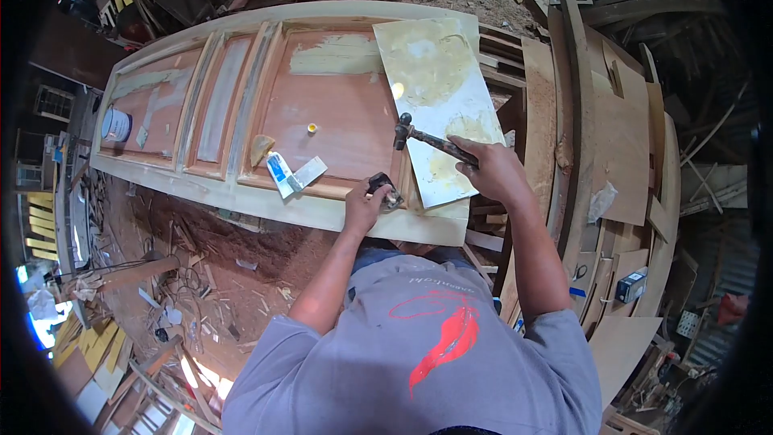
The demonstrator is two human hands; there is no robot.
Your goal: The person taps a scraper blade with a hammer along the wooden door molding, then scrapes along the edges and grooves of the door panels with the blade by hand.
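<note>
My right hand point(493, 167) is wrapped round the handle of a hammer point(435, 141), whose dark head is over the left edge of a smeared white sheet point(443, 72). Lower and to the left, my left hand point(364, 206) grips a small dark block-like tool point(385, 191) at the near edge of a panelled wooden door point(322, 145). A blue and white tube point(280, 175) and a flat scraper point(309, 172) lie left of my left hand. Beyond them a small yellow cap point(312, 128) rests on the door panel.
A white tub point(117, 125) stands at the door's far left. Long boards point(572, 129) and plywood sheets lie to the right, with a small blue box point(631, 286) on them. Wood scraps and shavings cover the ground at left.
</note>
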